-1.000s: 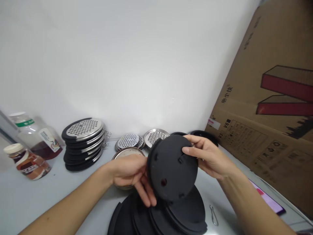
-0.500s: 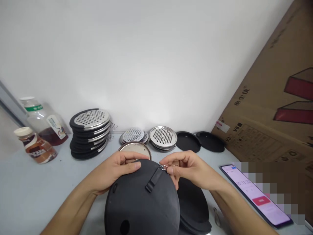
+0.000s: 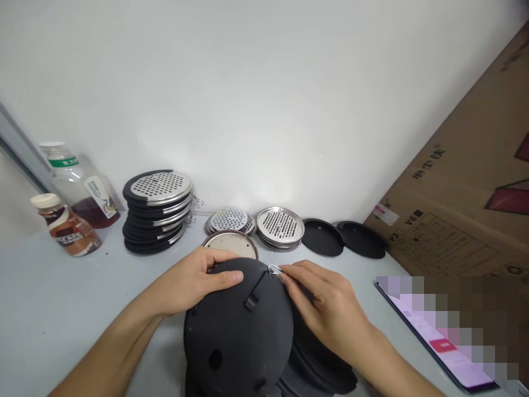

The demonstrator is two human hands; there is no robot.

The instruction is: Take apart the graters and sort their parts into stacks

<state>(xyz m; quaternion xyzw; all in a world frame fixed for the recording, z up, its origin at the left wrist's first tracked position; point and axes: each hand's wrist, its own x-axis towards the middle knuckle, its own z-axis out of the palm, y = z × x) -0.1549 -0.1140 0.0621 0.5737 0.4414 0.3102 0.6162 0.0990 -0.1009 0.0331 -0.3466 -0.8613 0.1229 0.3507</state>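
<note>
My left hand (image 3: pixel 202 278) grips the upper left edge of a round black plastic cover (image 3: pixel 239 331), thumb on its face and fingers behind. The cover is tilted up toward me and has a dark round hole, small slots and a narrow groove running to its rim. At the upper right rim my right hand (image 3: pixel 318 292) pinches a small bent wire loop (image 3: pixel 275 269) between thumb and fingers. The inner end of the loop sits at the end of the groove. Below my right hand lie more black round covers (image 3: pixel 318 364), partly hidden.
Behind stand a stack of black-rimmed perforated discs (image 3: pixel 159 187), grater discs (image 3: pixel 281 225), a plain metal disc (image 3: pixel 231 242) and black discs (image 3: pixel 324 237). Two bottles (image 3: pixel 68 231) are at left. A phone (image 3: pixel 438 342) and a large carton (image 3: pixel 446 209) stand at right.
My right hand has turned over the rim, its back now facing up, still pinching the wire loop. The cover has shifted slightly, and the whole view has moved a little.
</note>
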